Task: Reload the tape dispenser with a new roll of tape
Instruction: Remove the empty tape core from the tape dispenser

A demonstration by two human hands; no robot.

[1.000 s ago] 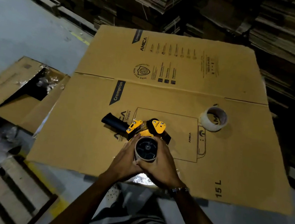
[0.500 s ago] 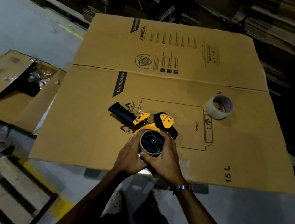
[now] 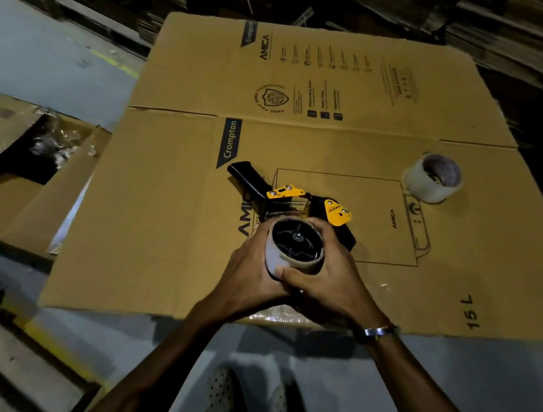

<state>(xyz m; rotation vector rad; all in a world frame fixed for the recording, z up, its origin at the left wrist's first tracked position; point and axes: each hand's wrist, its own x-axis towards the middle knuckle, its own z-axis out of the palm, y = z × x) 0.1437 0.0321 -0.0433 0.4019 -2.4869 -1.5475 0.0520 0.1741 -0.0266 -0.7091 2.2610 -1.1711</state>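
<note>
Between the left hand [image 3: 248, 268] and right hand [image 3: 326, 281], both clasped round it, a spent-looking core [image 3: 296, 246] is held on the tape dispenser [image 3: 297, 205], so removal seems unfinished, while the new roll [image 3: 432, 177] waits well beyond the right hand.

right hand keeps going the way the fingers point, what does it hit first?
The right hand points left across the cardboard core on the tape dispenser; first contact is likely the left hand, already touching its fingertips.
</note>
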